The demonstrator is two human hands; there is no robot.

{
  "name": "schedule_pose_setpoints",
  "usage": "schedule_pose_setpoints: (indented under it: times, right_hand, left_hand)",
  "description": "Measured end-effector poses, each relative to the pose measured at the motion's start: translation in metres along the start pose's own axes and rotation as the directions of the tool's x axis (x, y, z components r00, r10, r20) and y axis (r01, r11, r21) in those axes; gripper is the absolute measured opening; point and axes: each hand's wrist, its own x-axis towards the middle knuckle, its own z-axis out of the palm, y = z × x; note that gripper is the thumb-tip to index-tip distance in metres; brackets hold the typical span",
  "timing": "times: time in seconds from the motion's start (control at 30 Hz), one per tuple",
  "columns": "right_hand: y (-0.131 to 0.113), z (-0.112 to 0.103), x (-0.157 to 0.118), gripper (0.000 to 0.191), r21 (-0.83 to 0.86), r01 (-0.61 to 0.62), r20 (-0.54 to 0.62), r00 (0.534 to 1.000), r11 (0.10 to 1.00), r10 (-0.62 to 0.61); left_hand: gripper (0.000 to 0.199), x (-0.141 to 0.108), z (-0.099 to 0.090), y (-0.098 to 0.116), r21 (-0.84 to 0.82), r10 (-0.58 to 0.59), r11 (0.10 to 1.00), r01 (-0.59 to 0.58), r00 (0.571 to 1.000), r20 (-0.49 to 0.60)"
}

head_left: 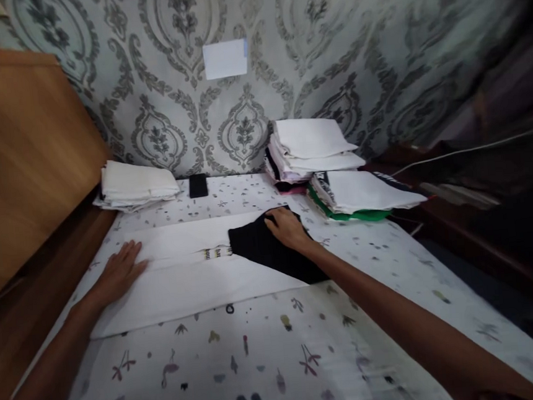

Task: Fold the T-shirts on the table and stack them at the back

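Observation:
A white garment with a black section (185, 288) lies folded lengthwise on the patterned cloth, its black part at the right end. Small dark and yellow print shows near its middle. My left hand (120, 272) rests on the white left end, fingers spread and flat. On the upper edge of the black part lies my right hand (287, 228), its fingers bent a little and apart, palm down on the fabric.
Folded white cloths (134, 181) lie at the back left beside a black phone (198, 185). Two stacks of folded clothes, one taller (312, 140) and one with green at its base (363, 191), stand at the back right. Wooden furniture (24, 153) borders the left.

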Motion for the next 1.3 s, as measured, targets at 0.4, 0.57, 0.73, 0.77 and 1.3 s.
schedule_pose_setpoints:
  times: [0.4, 0.57, 0.73, 0.77, 1.3]
  right_hand:
    - [-0.179, 0.030, -0.032, 0.036, 0.301, 0.657, 0.039, 0.716, 0.691, -0.697]
    - [-0.264, 0.042, -0.063, 0.042, 0.331, 0.803, 0.044, 0.511, 0.495, -0.858]
    - [-0.306, 0.052, -0.086, 0.042, 0.311, 0.854, 0.062, 0.420, 0.417, -0.905]
    - [-0.311, 0.053, -0.089, 0.039, 0.305, 0.854, 0.062, 0.423, 0.421, -0.904]
    - [-0.328, 0.041, -0.079, 0.025, 0.461, 0.540, 0.271, 0.670, 0.704, -0.691]
  left_hand:
    - [0.059, 0.073, -0.033, -0.024, -0.177, -0.102, 0.981, 0.074, 0.983, -0.155]
    - [0.056, 0.069, -0.019, -0.031, -0.143, -0.097, 0.986, 0.084, 0.991, -0.093]
    - [0.045, 0.067, -0.028, -0.040, -0.149, 0.058, 0.986, -0.072, 0.994, -0.094]
    - [0.043, 0.068, -0.031, -0.042, -0.153, 0.084, 0.983, -0.097, 0.992, -0.093]
    - [0.015, 0.082, -0.055, -0.033, -0.316, -0.183, 0.933, 0.175, 0.983, 0.003]
